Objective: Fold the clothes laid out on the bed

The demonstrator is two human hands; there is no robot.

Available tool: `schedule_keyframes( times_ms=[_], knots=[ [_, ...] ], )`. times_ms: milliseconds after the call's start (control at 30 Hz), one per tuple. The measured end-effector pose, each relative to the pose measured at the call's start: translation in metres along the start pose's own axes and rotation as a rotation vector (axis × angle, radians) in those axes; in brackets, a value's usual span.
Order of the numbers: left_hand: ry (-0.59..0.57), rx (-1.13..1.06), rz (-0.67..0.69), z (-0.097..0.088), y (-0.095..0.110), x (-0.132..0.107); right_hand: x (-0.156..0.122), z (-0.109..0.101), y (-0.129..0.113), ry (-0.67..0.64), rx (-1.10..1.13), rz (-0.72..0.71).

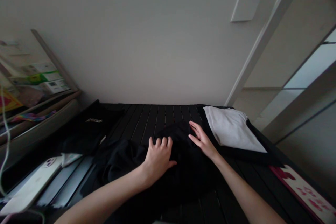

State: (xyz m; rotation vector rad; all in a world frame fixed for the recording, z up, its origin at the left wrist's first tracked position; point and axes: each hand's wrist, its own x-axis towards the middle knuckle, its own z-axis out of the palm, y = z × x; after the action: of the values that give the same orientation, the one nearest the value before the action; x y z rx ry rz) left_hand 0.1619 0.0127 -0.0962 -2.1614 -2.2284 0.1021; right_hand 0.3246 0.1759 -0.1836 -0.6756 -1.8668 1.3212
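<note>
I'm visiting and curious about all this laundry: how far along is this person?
The white garment already looks folded, lying flat on black cloth. In hand: the left hand presses a rumpled black garment, with the right hand at its edge. Left: that garment, and perhaps the black piece with white lettering.

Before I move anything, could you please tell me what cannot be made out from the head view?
Black cloth: its outline is lost in shadow, and the left hand, right hand and lower edge hide parts of it.
White print on the black garment: too small to read.
Shelf boxes: labels blurred, and the left edge cuts them off.
Red-and-white strip: the lower and right edges cut it off.
</note>
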Motion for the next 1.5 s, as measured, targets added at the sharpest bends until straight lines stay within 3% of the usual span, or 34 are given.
schedule_keyframes(
  times_ms=[67, 167, 233, 333, 467, 567, 733, 900, 1000, 1067, 1167, 1267, 1333, 1400, 1500],
  knots=[
    [0.045, 0.015, 0.115, 0.012, -0.005, 0.017, -0.001, -0.002, 0.0, 0.009, -0.12, 0.001],
    [-0.073, -0.033, 0.144, 0.033, -0.019, 0.04, -0.001, -0.009, 0.003, 0.065, -0.354, 0.032],
    [-0.101, -0.103, 0.064, 0.042, -0.033, 0.052, -0.002, -0.016, 0.005, 0.066, -0.499, 0.073],
    [-0.028, -0.287, -0.133, 0.045, -0.063, 0.068, -0.004, -0.024, 0.008, -0.048, -0.649, 0.147],
    [0.05, -0.483, -0.321, 0.046, -0.108, 0.088, -0.005, -0.028, 0.012, -0.227, -0.713, 0.221],
    [0.061, -0.499, -0.413, 0.052, -0.139, 0.098, -0.002, -0.03, 0.016, -0.246, -0.724, 0.253],
    [0.156, -0.501, -0.64, 0.058, -0.202, 0.094, 0.016, -0.047, 0.017, -0.098, -0.878, 0.138],
    [0.265, -0.486, -0.888, 0.057, -0.268, 0.071, 0.074, -0.068, -0.002, 0.248, -1.173, -0.044],
    [0.314, -0.492, -0.969, 0.059, -0.281, 0.064, 0.117, -0.061, -0.01, 0.404, -1.262, -0.07],
    [0.357, -0.487, -0.981, 0.062, -0.277, 0.064, 0.136, -0.042, -0.01, 0.411, -1.257, -0.063],
    [0.43, -0.43, -0.819, 0.062, -0.261, 0.07, 0.137, 0.01, -0.011, 0.193, -1.149, -0.096],
    [0.449, -0.409, -0.469, 0.056, -0.247, 0.079, 0.11, 0.07, -0.02, -0.202, -0.969, -0.124],
    [0.34, -0.487, -0.212, 0.05, -0.241, 0.084, 0.085, 0.1, -0.03, -0.487, -0.846, -0.166],
    [0.125, -0.553, -0.025, 0.047, -0.238, 0.089, 0.061, 0.116, -0.04, -0.669, -0.759, -0.14],
    [-0.123, -0.53, -0.037, 0.049, -0.237, 0.092, 0.031, 0.116, -0.043, -0.73, -0.737, -0.083]
  ],
)
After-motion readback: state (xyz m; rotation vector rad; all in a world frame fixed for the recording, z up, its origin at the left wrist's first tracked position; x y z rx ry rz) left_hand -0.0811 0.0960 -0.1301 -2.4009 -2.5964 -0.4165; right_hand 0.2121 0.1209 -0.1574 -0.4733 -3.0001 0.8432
